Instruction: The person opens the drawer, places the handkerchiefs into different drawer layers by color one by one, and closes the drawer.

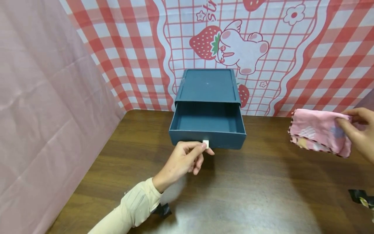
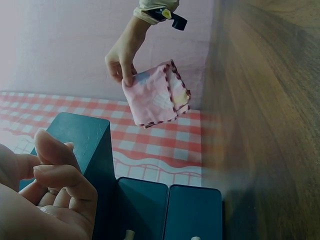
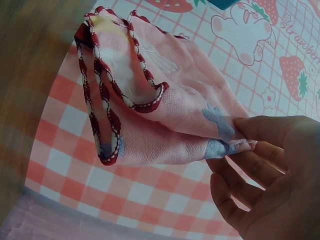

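A teal cabinet (image 1: 208,86) stands against the back cloth with its top drawer (image 1: 187,138) pulled out. The inside of that drawer is bare in the head view. At the drawer's front, my left hand (image 1: 187,159) pinches the small white knob (image 1: 206,143) with its thumb on it. In the left wrist view the curled left hand (image 2: 55,190) hides that knob. My right hand (image 1: 360,128) holds a folded pink handkerchief (image 1: 318,130) by one corner, off to the right above the table. Its edge has dark red and white stitching (image 3: 102,100), and pale patches show on it.
Two lower drawers (image 2: 142,205) of the cabinet are closed, each with a pale knob. A wooden table (image 1: 248,195) carries the cabinet. Behind it hangs a red-and-white checked cloth (image 1: 128,52), and a pink curtain (image 1: 43,113) hangs along the left side.
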`<state>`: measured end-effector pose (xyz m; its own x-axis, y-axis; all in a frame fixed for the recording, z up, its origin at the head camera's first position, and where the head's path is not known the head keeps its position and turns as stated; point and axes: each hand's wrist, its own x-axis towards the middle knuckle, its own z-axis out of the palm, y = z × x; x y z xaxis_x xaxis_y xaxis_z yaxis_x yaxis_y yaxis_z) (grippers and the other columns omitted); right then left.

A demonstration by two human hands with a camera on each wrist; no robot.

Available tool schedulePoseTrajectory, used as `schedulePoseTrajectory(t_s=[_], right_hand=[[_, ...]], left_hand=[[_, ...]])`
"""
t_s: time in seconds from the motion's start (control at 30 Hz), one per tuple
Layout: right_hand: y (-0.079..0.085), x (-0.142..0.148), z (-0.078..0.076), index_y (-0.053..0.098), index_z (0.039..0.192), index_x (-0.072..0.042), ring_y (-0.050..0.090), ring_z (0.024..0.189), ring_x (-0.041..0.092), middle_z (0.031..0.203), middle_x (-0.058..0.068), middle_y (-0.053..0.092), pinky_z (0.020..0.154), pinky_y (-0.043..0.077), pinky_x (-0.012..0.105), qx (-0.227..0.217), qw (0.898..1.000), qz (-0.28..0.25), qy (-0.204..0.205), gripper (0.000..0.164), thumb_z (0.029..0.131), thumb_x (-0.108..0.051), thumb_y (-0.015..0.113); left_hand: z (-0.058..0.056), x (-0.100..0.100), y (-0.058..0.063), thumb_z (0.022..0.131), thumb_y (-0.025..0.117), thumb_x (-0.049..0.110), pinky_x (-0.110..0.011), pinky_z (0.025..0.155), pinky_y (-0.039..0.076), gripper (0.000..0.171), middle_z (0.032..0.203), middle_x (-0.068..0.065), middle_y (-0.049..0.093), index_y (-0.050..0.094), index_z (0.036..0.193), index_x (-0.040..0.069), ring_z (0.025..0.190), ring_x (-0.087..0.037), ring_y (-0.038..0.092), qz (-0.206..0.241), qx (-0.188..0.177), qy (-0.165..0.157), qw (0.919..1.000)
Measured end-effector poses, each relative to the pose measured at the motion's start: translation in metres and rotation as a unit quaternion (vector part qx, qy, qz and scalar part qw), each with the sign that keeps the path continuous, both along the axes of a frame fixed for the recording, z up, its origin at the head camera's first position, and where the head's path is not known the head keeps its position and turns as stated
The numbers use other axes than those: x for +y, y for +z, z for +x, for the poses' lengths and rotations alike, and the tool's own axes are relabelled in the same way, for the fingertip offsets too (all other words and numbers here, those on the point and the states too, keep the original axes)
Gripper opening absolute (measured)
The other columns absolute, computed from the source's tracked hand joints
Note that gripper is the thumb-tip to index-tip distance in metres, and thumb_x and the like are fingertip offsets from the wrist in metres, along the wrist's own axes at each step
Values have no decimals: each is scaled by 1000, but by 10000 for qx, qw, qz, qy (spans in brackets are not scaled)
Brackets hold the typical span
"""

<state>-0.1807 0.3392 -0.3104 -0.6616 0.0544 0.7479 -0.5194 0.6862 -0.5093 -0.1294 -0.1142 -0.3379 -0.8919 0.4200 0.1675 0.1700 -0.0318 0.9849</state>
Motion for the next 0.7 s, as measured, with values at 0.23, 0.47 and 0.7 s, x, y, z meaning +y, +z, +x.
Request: schedulePoseTrajectory(t_s=[0.23,0.47,0.7], right_hand=[[4,-5,2,57,91,-42,42,77,-21,82,-44,46,80,29,7,80,9998,165,-115,48,89,6,63],[7,-10,5,66,84,-12,40,77,-21,84,-45,44,80,28,7,126,9992,331,-189,21,90,8,61],[9,-13,8,60,97,20,36,78,-21,86,-45,40,81,26,7,39,9973,638,-365,13,91,9,60]], left_hand=[[4,-2,0,106,49,30,-24,38,33,40,58,-10,50,71,105,-3,43,-16,48,-14,-40,-4,10000],[6,-3,0,106,50,32,-23,39,35,39,58,-10,50,72,103,-1,44,-16,48,-67,-69,27,9999],[11,-2,0,105,50,32,-25,39,34,38,57,-10,51,73,103,1,44,-17,48,-74,15,-97,9999]])
